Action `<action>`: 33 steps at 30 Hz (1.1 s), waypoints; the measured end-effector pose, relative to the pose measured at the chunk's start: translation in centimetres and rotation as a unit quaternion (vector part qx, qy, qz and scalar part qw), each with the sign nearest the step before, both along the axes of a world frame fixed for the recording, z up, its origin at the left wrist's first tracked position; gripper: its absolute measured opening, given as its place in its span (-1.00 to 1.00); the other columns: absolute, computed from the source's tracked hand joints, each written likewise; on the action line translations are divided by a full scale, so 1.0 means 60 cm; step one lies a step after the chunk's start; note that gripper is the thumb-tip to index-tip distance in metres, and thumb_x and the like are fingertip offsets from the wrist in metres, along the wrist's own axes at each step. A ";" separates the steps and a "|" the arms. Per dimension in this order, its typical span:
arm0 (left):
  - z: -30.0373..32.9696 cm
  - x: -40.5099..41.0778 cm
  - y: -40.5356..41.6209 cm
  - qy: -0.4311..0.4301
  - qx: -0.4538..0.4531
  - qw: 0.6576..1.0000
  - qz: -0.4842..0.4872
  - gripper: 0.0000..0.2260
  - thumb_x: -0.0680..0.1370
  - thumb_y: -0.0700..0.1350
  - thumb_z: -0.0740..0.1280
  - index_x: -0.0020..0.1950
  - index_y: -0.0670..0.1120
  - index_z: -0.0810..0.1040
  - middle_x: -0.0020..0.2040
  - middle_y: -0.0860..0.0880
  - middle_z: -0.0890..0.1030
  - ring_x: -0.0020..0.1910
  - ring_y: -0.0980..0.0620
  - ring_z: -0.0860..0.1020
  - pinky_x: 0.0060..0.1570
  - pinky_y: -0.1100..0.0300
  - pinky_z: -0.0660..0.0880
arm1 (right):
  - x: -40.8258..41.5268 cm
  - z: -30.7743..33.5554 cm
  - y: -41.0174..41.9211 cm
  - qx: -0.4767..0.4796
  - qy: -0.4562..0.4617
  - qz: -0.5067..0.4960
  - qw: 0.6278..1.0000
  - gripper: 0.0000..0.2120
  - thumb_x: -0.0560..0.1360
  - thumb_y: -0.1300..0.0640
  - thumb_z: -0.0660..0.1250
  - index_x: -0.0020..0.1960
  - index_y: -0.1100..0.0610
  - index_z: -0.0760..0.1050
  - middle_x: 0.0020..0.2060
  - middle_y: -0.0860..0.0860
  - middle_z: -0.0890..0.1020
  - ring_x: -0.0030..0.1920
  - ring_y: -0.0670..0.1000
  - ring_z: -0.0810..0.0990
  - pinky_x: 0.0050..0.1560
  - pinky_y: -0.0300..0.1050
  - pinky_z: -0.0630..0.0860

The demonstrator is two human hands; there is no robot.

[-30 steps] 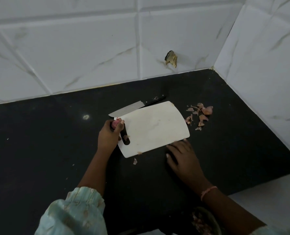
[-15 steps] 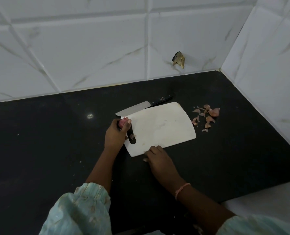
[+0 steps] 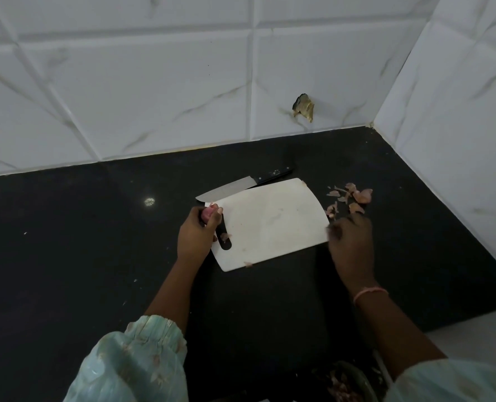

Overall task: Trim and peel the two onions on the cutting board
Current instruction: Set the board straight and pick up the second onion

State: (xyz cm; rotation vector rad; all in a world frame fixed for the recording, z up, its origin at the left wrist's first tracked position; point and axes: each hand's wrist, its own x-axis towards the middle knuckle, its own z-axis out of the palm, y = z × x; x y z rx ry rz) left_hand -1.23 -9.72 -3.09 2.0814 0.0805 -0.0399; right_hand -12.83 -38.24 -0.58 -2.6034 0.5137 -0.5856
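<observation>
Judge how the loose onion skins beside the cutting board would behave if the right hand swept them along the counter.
The onion skins look thin and curled, so probably very light and apt to scatter rather than slide together. They seem brittle; some may crumble. The black counter looks smooth, so the right hand would likely meet little drag.

No legible text anywhere.
</observation>
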 end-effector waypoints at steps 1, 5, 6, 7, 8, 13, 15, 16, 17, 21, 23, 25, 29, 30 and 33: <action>-0.001 0.000 0.000 0.000 -0.001 1.000 0.000 -0.74 0.59 0.22 0.29 0.08 0.06 0.49 -0.10 0.08 0.63 -0.34 0.08 0.64 -0.16 0.04 0.61 | 0.007 0.000 0.026 0.028 -0.005 0.029 0.999 -0.91 0.50 0.20 0.39 0.00 0.12 0.54 0.03 0.03 0.53 0.12 -0.01 0.44 0.12 -0.17 0.39; -0.001 0.000 0.000 -0.004 0.000 1.000 0.003 -0.73 0.58 0.23 0.29 0.07 0.06 0.50 -0.11 0.09 0.63 -0.32 0.07 0.64 -0.13 0.02 0.61 | 0.013 -0.006 0.141 0.077 0.033 0.257 0.963 -0.70 0.53 0.03 0.38 0.22 0.12 0.56 0.08 -0.01 0.55 0.13 -0.10 0.41 0.15 -0.19 0.41; -0.001 0.000 0.000 -0.004 -0.003 1.000 0.005 -0.73 0.58 0.23 0.30 0.07 0.06 0.50 -0.10 0.09 0.63 -0.32 0.07 0.64 -0.13 0.02 0.61 | 0.015 -0.011 0.161 0.068 0.052 0.300 0.950 -0.64 0.51 -0.01 0.40 0.25 0.12 0.56 0.09 -0.02 0.55 0.13 -0.08 0.42 0.14 -0.20 0.41; -0.001 0.000 0.000 -0.003 -0.005 1.000 0.006 -0.72 0.57 0.24 0.30 0.07 0.06 0.50 -0.09 0.08 0.63 -0.31 0.06 0.65 -0.13 0.02 0.61 | 0.017 -0.017 0.175 0.054 0.064 0.324 0.942 -0.62 0.48 -0.02 0.42 0.24 0.12 0.57 0.08 -0.02 0.56 0.12 -0.06 0.43 0.12 -0.21 0.41; -0.002 0.000 0.000 -0.003 -0.006 1.000 0.006 -0.72 0.57 0.24 0.30 0.08 0.06 0.50 -0.09 0.08 0.63 -0.31 0.06 0.65 -0.12 0.02 0.61 | 0.018 -0.025 0.183 0.035 0.066 0.335 0.939 -0.65 0.47 0.01 0.44 0.20 0.13 0.59 0.05 -0.01 0.57 0.10 -0.03 0.46 0.08 -0.19 0.44; -0.002 -0.001 0.000 -0.008 0.007 1.000 0.004 -0.72 0.57 0.26 0.28 0.07 0.07 0.49 -0.10 0.10 0.63 -0.30 0.07 0.65 -0.14 0.03 0.61 | 0.019 -0.052 0.167 -0.071 0.030 0.365 0.928 -0.97 0.47 0.23 0.38 -0.11 0.13 0.58 -0.15 0.02 0.57 -0.13 0.02 0.49 -0.11 0.00 0.51; -0.002 0.000 0.000 -0.009 0.008 1.000 0.002 -0.71 0.57 0.26 0.28 0.08 0.07 0.50 -0.10 0.10 0.63 -0.29 0.07 0.65 -0.14 0.04 0.60 | 0.017 -0.047 0.141 -0.038 0.026 0.319 0.947 -0.93 0.51 0.26 0.32 -0.07 0.12 0.55 -0.13 0.01 0.56 -0.10 0.01 0.47 -0.06 -0.03 0.48; -0.002 0.000 0.001 -0.009 0.007 1.000 0.001 -0.70 0.57 0.26 0.28 0.09 0.06 0.50 -0.10 0.10 0.63 -0.29 0.07 0.65 -0.14 0.04 0.60 | 0.015 -0.042 0.121 -0.015 0.019 0.280 0.960 -0.92 0.52 0.28 0.31 -0.05 0.13 0.54 -0.12 0.01 0.55 -0.08 0.00 0.47 -0.04 -0.05 0.47; -0.002 0.001 0.001 -0.009 0.006 1.000 0.001 -0.70 0.57 0.26 0.29 0.10 0.06 0.51 -0.10 0.10 0.63 -0.29 0.07 0.65 -0.14 0.05 0.60 | 0.014 -0.040 0.095 0.003 0.008 0.237 0.972 -0.91 0.52 0.29 0.31 -0.04 0.14 0.54 -0.11 0.01 0.55 -0.06 0.00 0.47 -0.02 -0.07 0.46; -0.001 0.001 0.001 -0.007 0.000 1.000 0.002 -0.70 0.57 0.25 0.29 0.11 0.07 0.51 -0.08 0.10 0.63 -0.30 0.08 0.65 -0.15 0.06 0.60 | 0.008 -0.028 -0.016 0.013 -0.023 0.038 0.999 -0.86 0.52 0.31 0.33 0.06 0.20 0.58 -0.01 0.11 0.61 0.06 0.10 0.54 0.11 -0.07 0.43; 0.001 -0.002 0.002 0.000 -0.019 1.000 0.007 -0.72 0.58 0.23 0.29 0.11 0.06 0.51 -0.09 0.09 0.64 -0.35 0.10 0.64 -0.16 0.06 0.61 | 0.017 -0.019 -0.045 -0.024 0.006 -0.062 0.998 -0.75 0.52 0.29 0.32 0.19 0.24 0.55 0.13 0.19 0.59 0.15 0.20 0.51 0.16 0.04 0.43; 0.004 -0.006 0.006 0.008 -0.055 0.998 0.011 -0.74 0.59 0.20 0.29 0.10 0.03 0.53 -0.09 0.05 0.65 -0.37 0.10 0.64 -0.21 0.06 0.62 | 0.035 -0.008 -0.040 -0.028 0.006 -0.107 0.994 -0.70 0.52 0.25 0.32 0.25 0.22 0.52 0.20 0.19 0.54 0.16 0.24 0.48 0.14 0.12 0.46; 0.009 -0.015 0.013 0.009 -0.120 0.993 0.019 -0.80 0.60 0.12 0.28 0.06 0.02 0.54 -0.05 -0.02 0.66 -0.38 0.09 0.61 -0.31 0.21 0.57 | 0.070 -0.002 0.071 0.020 -0.020 0.097 0.995 -0.83 0.52 0.18 0.35 0.11 0.13 0.59 0.00 0.07 0.56 0.07 0.10 0.49 0.09 -0.05 0.41; 0.010 -0.015 0.013 0.011 -0.123 0.992 0.018 -0.82 0.62 0.10 0.28 0.06 0.03 0.54 -0.05 -0.02 0.66 -0.38 0.09 0.61 -0.30 0.20 0.57 | 0.076 -0.001 0.108 0.042 0.000 0.163 0.986 -0.81 0.53 0.15 0.35 0.13 0.11 0.59 0.00 0.03 0.55 0.07 0.04 0.47 0.08 -0.10 0.41; 0.009 -0.015 0.014 0.011 -0.133 0.991 0.017 -0.86 0.62 0.07 0.29 0.05 0.02 0.55 -0.05 -0.04 0.66 -0.39 0.07 0.62 -0.28 0.13 0.59 | 0.100 -0.003 0.198 0.031 0.073 0.302 0.950 -0.70 0.55 0.04 0.34 0.26 0.04 0.53 0.06 -0.02 0.49 0.09 -0.04 0.41 0.07 -0.15 0.43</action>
